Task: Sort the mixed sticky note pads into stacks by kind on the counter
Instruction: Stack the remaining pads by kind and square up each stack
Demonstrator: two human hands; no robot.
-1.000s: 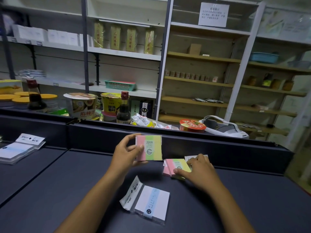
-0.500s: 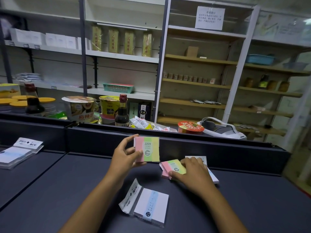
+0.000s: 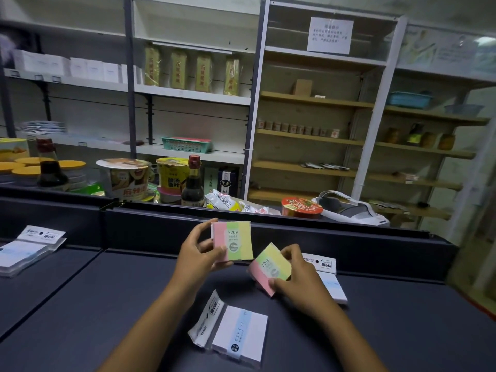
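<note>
Striped pad (image 3: 236, 244) in left hand (image 3: 197, 257), another striped pad (image 3: 269, 268) in right hand (image 3: 298, 281), above counter (image 3: 107, 304).

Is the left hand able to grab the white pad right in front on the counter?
Probably not yet. The left hand already holds a striped pad, so its fingers are busy. The white pad lies close below with nothing on top, so once the striped pad is put down, the way looks free.

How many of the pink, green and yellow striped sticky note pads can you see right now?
2. One striped pad is held up in the left hand; the other striped pad is tilted in the right hand, lifted off the counter. More could be hidden behind the hands.
</note>
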